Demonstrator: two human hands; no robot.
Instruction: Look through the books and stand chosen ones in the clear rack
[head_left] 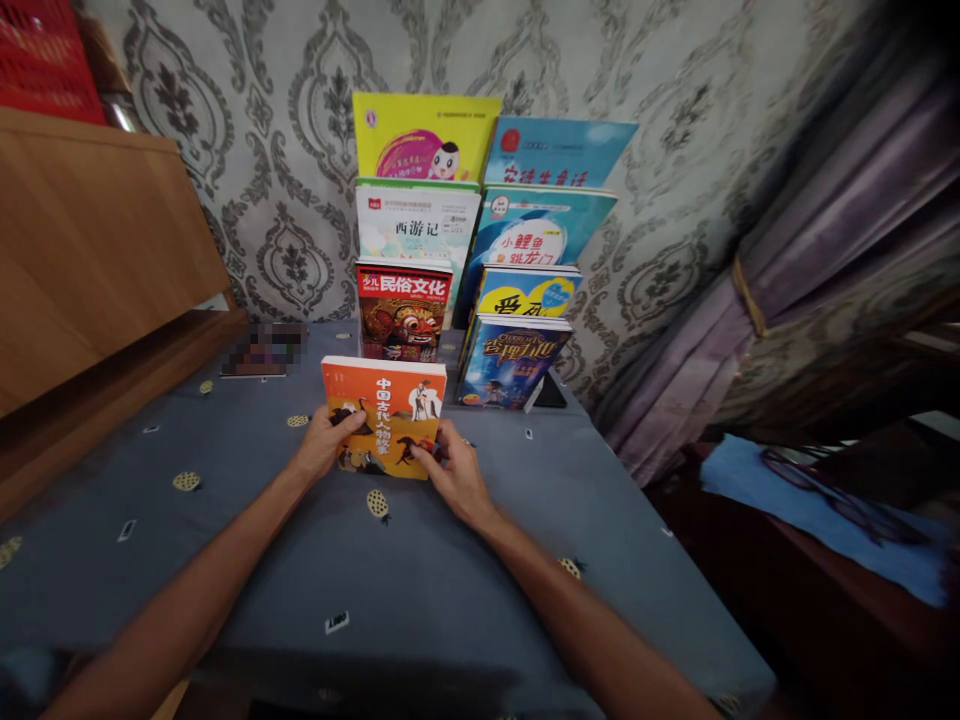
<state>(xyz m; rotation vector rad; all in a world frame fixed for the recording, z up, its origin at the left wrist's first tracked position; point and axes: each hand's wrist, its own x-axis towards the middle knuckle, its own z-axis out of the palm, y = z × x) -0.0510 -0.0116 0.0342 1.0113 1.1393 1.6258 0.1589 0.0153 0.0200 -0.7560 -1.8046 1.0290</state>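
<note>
An orange book (384, 410) with white Chinese lettering is held upright between both hands, its cover facing me. My left hand (330, 440) grips its left side, thumb across the cover. On the lower right edge my right hand (454, 468) is closed, thumb also on the front. Just behind stands a red-topped book (403, 310) with a mask picture, partly covered by the orange one. Behind it rise a pale green book (416, 225) and a yellow book (427, 130). In the right column are a dark blue book (514, 362), a yellow-and-blue book (525, 290) and two larger blue books (551, 220).
A grey-blue cloth with pineapple prints covers the table (247, 560). A wooden cabinet (97, 250) borders it on the left, near a blurred flat item (264, 350). Patterned wallpaper lies behind. To the right are a purple curtain (810, 260) and glasses (840, 490) on blue cloth.
</note>
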